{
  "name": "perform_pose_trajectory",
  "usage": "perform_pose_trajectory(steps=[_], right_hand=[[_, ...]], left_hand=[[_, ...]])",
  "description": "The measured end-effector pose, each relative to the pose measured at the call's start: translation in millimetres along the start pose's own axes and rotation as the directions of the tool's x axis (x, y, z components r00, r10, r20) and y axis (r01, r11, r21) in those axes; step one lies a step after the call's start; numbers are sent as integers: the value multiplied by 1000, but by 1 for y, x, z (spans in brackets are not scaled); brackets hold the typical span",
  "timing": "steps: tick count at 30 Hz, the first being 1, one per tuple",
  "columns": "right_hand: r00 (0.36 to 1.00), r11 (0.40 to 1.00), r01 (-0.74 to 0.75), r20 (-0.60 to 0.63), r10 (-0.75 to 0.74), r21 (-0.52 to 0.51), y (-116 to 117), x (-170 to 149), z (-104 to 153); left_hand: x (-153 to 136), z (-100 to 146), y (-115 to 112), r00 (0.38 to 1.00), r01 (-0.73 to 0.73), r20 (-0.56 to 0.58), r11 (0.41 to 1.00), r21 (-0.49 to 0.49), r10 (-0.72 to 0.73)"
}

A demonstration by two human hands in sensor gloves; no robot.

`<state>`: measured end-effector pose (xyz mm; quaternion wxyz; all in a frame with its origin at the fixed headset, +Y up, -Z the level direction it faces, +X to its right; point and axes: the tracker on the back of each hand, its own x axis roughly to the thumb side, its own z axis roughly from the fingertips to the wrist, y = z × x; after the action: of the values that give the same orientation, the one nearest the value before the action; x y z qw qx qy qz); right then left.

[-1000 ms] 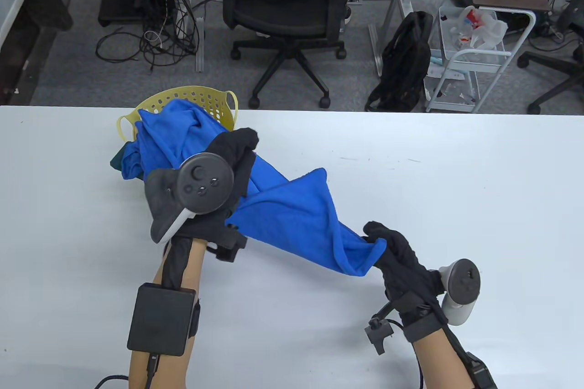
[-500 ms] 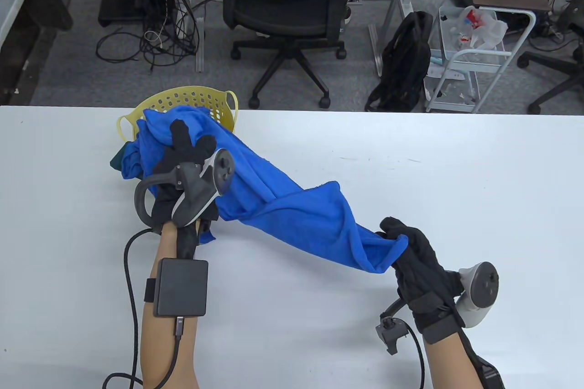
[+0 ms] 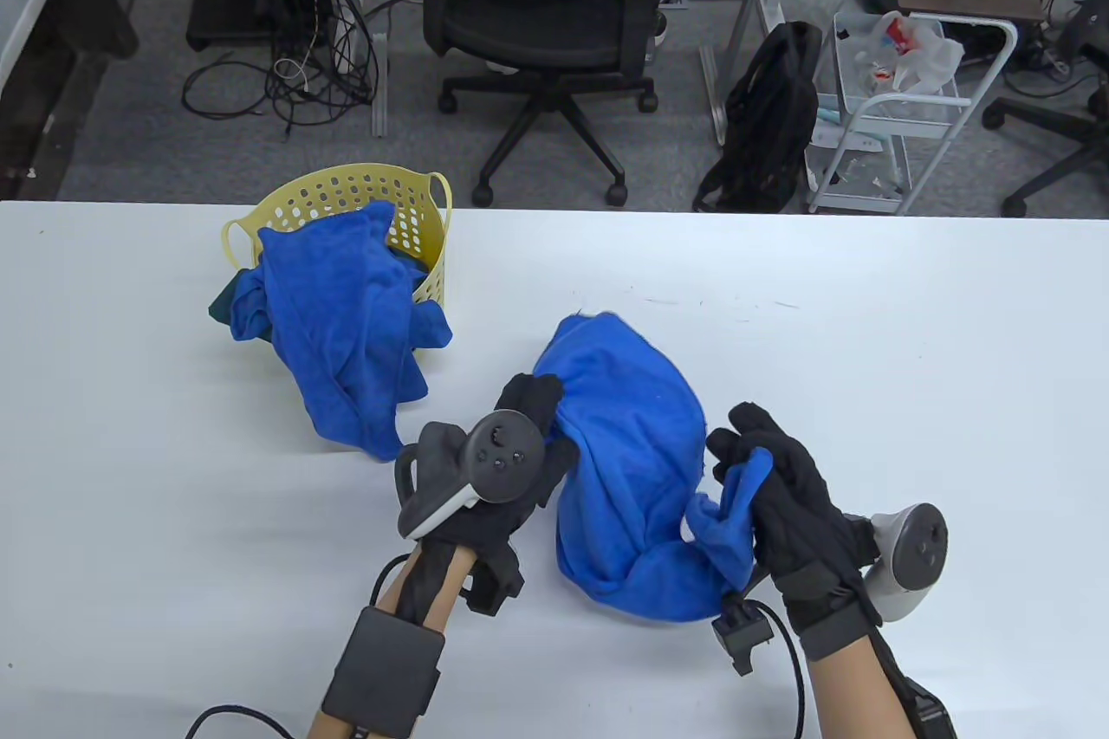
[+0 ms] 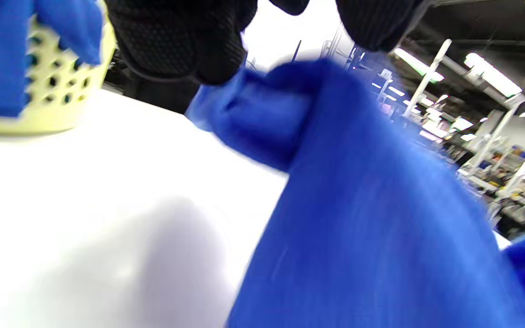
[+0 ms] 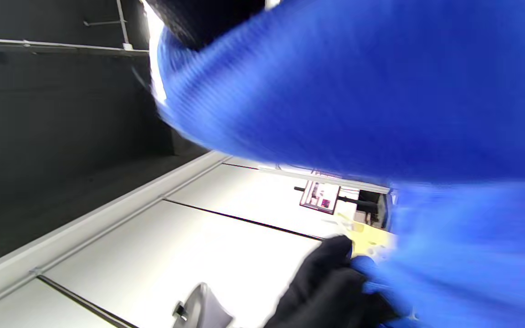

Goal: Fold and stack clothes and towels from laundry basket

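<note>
A blue towel (image 3: 632,444) hangs bunched between my two hands above the table's front middle. My left hand (image 3: 530,408) grips its left edge; in the left wrist view the gloved fingers (image 4: 176,41) pinch the blue towel (image 4: 381,205) from above. My right hand (image 3: 767,470) holds a corner of the towel on the right, and the towel (image 5: 381,91) fills the blurred right wrist view. The yellow laundry basket (image 3: 346,180) stands at the back left. A second blue cloth (image 3: 346,323) spills over its front onto the table.
A dark teal cloth (image 3: 221,306) peeks out at the basket's left. The white table (image 3: 910,358) stretches bare to the right. Beyond the far edge stand an office chair (image 3: 546,11), a black backpack (image 3: 771,115) and a white cart (image 3: 901,106).
The towel has come free of the basket and moved toward the front. My left hand left the basket pile and now grips the towel's left edge, close to my right hand. The second cloth has dropped.
</note>
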<state>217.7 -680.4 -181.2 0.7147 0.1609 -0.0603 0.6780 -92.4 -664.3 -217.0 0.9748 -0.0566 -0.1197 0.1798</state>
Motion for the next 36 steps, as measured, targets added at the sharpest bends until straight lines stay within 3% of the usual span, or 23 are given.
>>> perform_pose_trajectory(steps=[2, 4, 7, 9, 11, 13, 15, 17, 18, 21, 23, 25, 28, 31, 32, 33, 36], right_hand=[[999, 999, -49, -22, 49, 3, 1, 0, 0], [999, 999, -35, -15, 35, 27, 5, 0, 0], [997, 990, 77, -1, -78, 118, 17, 1, -2], [988, 974, 149, 20, -154, 170, 25, 5, -2], [985, 966, 156, 34, -167, 208, 30, 9, -1], [995, 969, 20, 86, -42, 244, 31, 15, 0], [986, 963, -105, 150, 69, 248, 28, 20, 0], [977, 963, -124, 201, 76, 239, 23, 23, -1], [972, 943, -144, 222, 78, 300, 21, 25, -2], [921, 860, -369, 266, 286, 354, 25, 30, 0], [768, 712, -636, 334, 546, 298, 32, 33, 1], [669, 545, -737, 318, 672, 400, 39, 31, 0], [569, 438, -791, 248, 784, 427, 46, 24, 1], [599, 424, -724, 191, 778, 543, 45, 18, -1], [674, 481, -639, 135, 726, 600, 43, 14, -1], [706, 519, -610, 113, 699, 599, 42, 12, -1], [791, 683, -503, -35, 611, 529, 45, 0, 0]], left_hand=[[4, 15, -13, 998, -58, 36, 997, 49, 56], [14, 28, -19, 984, -133, 119, 991, 29, 129], [39, 41, -35, 938, -195, 251, 963, -186, 239], [48, 42, -47, 928, -180, 278, 951, -250, 248], [50, 42, -54, 898, -254, 307, 941, -222, 315], [44, 43, -53, 831, -424, 329, 893, -149, 449], [33, 45, -44, 803, -505, 336, 861, -54, 492], [19, 48, -30, 857, -467, 315, 873, 141, 407], [12, 52, -23, 885, -426, 312, 871, 245, 345], [9, 61, -13, 970, -183, 224, 897, 401, 98], [13, 66, -11, 981, 86, 110, 862, 499, -162], [16, 68, -12, 972, 167, 55, 834, 525, -230], [16, 66, -18, 974, 190, 15, 850, 492, -227], [15, 62, -24, 970, 214, 7, 870, 444, -242], [15, 61, -27, 969, 217, 7, 870, 442, -246], [15, 61, -28, 969, 219, 10, 871, 440, -249], [17, 60, -33, 968, 213, 28, 877, 430, -249]])
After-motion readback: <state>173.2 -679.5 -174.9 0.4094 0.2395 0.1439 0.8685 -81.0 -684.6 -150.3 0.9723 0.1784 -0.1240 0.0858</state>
